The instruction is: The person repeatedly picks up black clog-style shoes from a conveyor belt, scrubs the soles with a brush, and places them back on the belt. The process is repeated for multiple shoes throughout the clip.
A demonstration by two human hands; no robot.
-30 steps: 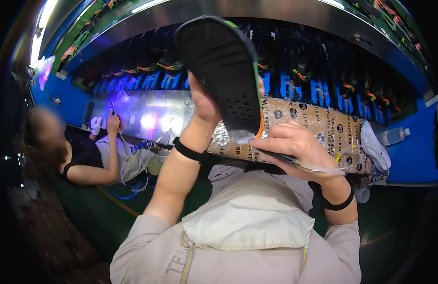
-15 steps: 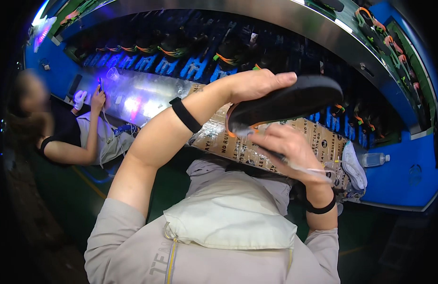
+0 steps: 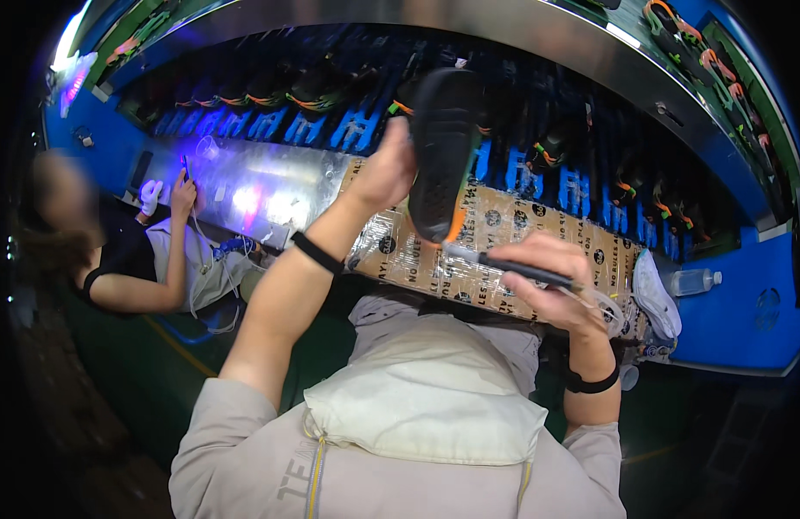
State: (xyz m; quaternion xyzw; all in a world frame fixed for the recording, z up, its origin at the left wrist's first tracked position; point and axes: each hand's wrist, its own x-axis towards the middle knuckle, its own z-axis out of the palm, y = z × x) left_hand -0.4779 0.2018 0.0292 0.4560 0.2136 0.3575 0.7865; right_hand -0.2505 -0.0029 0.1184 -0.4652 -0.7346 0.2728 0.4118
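A black shoe sole (image 3: 441, 173) with an orange edge at its near end stands almost upright over the bench, slightly blurred. My left hand (image 3: 388, 169) is closed on its left side, with the fingertips hidden behind it. In my right hand (image 3: 551, 270) is a slim pen-shaped tool (image 3: 528, 270), black with a grey front, held between thumb and fingers. Its tip meets the orange edge at the sole's bottom end, or comes very close to it. A clear tube (image 3: 600, 304) loops from the tool's back by my right wrist.
Brown printed cardboard under clear wrap (image 3: 504, 216) covers the bench before me. Blue holders (image 3: 356, 130) carrying dark footwear parts line the back, below a metal ledge (image 3: 538, 35). A white padded item (image 3: 657, 294) and plastic bottle (image 3: 694, 281) lie right. A co-worker's hand (image 3: 183, 192) is at left.
The sole has swung from lying slantwise to the right to nearly upright, its far end moving left. My left hand has turned and lowered; my right hand has shifted slightly right.
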